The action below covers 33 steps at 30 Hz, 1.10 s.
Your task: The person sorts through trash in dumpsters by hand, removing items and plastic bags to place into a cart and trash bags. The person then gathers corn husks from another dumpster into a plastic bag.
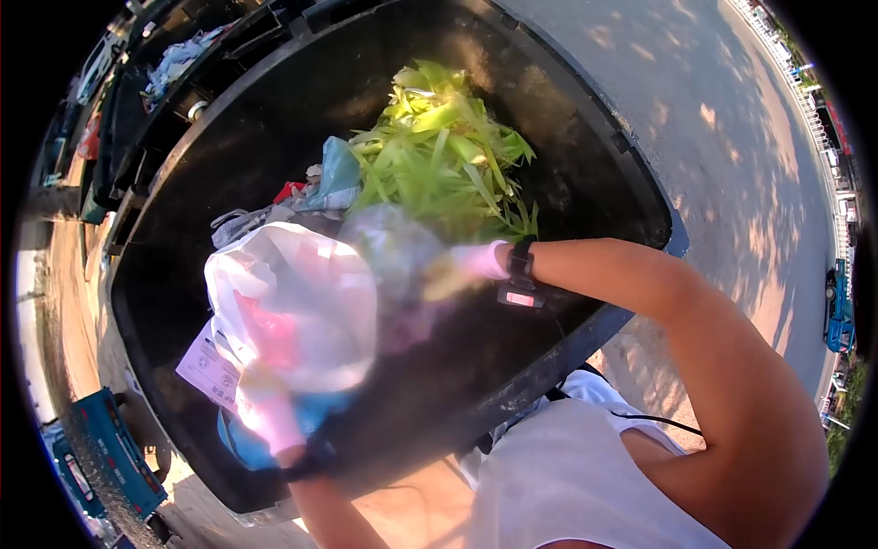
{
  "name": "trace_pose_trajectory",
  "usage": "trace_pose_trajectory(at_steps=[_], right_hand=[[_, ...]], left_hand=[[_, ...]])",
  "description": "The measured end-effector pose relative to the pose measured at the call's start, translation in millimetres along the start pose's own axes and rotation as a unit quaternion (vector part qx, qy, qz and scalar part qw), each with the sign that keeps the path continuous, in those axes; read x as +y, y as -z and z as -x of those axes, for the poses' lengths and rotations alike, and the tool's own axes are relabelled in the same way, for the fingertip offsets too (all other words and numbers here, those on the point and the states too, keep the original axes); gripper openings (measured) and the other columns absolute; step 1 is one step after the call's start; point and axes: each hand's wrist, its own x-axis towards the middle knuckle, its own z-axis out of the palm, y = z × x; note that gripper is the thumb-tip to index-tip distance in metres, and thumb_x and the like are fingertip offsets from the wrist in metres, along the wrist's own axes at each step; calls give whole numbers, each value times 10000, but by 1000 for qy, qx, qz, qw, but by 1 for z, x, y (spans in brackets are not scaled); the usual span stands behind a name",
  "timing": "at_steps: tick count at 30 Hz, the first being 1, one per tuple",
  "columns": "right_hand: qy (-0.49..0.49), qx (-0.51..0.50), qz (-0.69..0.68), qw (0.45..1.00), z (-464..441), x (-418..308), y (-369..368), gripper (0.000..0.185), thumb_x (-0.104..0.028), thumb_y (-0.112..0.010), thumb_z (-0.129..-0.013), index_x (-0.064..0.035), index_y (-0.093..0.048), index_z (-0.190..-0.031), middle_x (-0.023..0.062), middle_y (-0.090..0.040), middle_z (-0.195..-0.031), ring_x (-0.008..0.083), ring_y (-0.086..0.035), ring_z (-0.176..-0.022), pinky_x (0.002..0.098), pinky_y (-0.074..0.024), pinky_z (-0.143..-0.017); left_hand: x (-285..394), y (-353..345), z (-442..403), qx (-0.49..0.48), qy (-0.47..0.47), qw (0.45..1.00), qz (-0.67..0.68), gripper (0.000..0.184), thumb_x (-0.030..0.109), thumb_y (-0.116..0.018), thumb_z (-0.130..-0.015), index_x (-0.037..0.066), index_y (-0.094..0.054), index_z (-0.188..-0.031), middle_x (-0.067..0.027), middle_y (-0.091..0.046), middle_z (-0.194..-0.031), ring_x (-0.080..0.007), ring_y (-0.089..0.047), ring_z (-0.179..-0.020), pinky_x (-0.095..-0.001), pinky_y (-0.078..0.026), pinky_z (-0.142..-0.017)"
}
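Left hand's grip (263,401) holds the white bag (325,316) — tilting could spill it; right hand's grip (446,274), blurred — can't tell.

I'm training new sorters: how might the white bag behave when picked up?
The white bag will probably flop and fold, since its sides look creased. It may tear under a hard pull, as the material appears thin and partly see-through. Blur leaves its weight unclear.

White bag (320,274), partly pink; yellow-green leaves (439,151); black bin (585,197); dappled grey pavement (713,183).
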Motion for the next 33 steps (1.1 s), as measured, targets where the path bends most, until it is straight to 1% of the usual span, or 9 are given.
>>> trace_pose_trajectory(at_steps=[1,3,5,10,15,18,23,26,33], right_hand=[[80,85,141,983,-56,68,15,843,-633,-777,-826,-70,-635,-1437,184,-682,-1400,332,-671,-1238,439,-562,-986],[-83,183,198,959,-13,60,58,799,-607,-761,-811,-55,-662,-1381,210,-717,-1307,357,-693,-1190,443,-539,-1009],[-27,352,251,901,-16,92,83,823,-608,-744,-829,-49,-618,-1420,211,-713,-1306,368,-700,-1174,446,-557,-982],[-27,568,321,757,-21,83,153,1011,-563,-759,-789,-106,-396,-1615,182,-346,-1695,387,-338,-1549,578,-237,-1263],[-72,465,148,870,-52,34,218,1204,-653,-727,-796,-147,-136,-1716,182,-53,-1789,419,-121,-1635,647,-151,-1284],[-63,430,190,881,-96,9,231,1286,-599,-803,-780,-171,-44,-1726,208,26,-1785,393,-212,-1620,477,-306,-1277],[-78,510,388,764,-195,57,190,924,-289,-668,-905,-183,-225,-1709,136,-285,-1700,473,-330,-1501,675,-466,-1018],[-124,460,391,788,-193,56,187,981,-388,-778,-876,-149,-254,-1670,132,-284,-1702,441,-374,-1489,620,-447,-1106],[-70,513,274,810,-197,74,217,348,-131,-616,-938,-86,-614,-1283,217,-635,-1339,397,-651,-1212,483,-542,-990]], left_hand=[[-4,-9,3,-13,-17,999,-36,273,116,-469,-1038,-36,-685,-1108,-141,-698,-987,-289,-683,-909,-352,-563,-844],[-8,-16,-3,-2,-47,995,-87,227,153,-536,-1012,25,-717,-1063,-161,-729,-925,-331,-724,-842,-394,-591,-764],[0,-18,-5,30,-71,994,-76,179,176,-597,-974,86,-750,-990,-177,-746,-864,-370,-747,-774,-466,-602,-695],[25,-9,-10,-69,6,998,5,381,297,-562,-1026,-1,-776,-1128,-256,-762,-977,-417,-742,-909,-461,-559,-842],[28,-17,-21,-99,25,995,4,416,326,-554,-1015,-11,-778,-1110,-242,-768,-922,-346,-760,-830,-441,-576,-760],[27,-24,-27,-110,50,992,23,346,279,-571,-995,20,-767,-1115,-197,-768,-920,-306,-748,-794,-427,-580,-722],[25,-34,-38,-98,6,995,-8,222,165,-590,-1004,107,-767,-1125,-157,-759,-967,-344,-730,-831,-430,-575,-756],[31,-35,-41,-72,32,995,53,208,186,-615,-1008,79,-777,-1081,-178,-756,-942,-354,-729,-816,-424,-567,-733],[51,-24,-43,-70,75,986,132,503,344,-607,-957,-132,-726,-1065,-227,-765,-859,-278,-732,-761,-413,-564,-722]])
